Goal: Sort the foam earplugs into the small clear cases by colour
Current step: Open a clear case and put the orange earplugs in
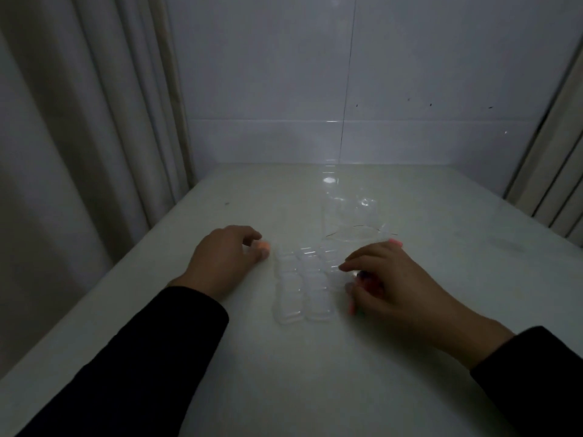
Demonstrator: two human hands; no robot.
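Resting on the pale table in dim light, the left hand lies with its fingers curled and an orange earplug pinched at the fingertips, just off the left edge of the clear cases. Those cases sit between the two hands in close rows — their lids and contents too faint to make out. Beyond the right hand's fingertips stands a clear plastic tub, its rim barely visible. The right hand is cupped over a small cluster of earplugs beside the cases' right edge, thumb and forefinger closed toward them; whether it actually grips one I cannot tell. A pink earplug shows just past its knuckles — another pink bit peeks out under the thumb side. Dark sleeves cover both forearms.
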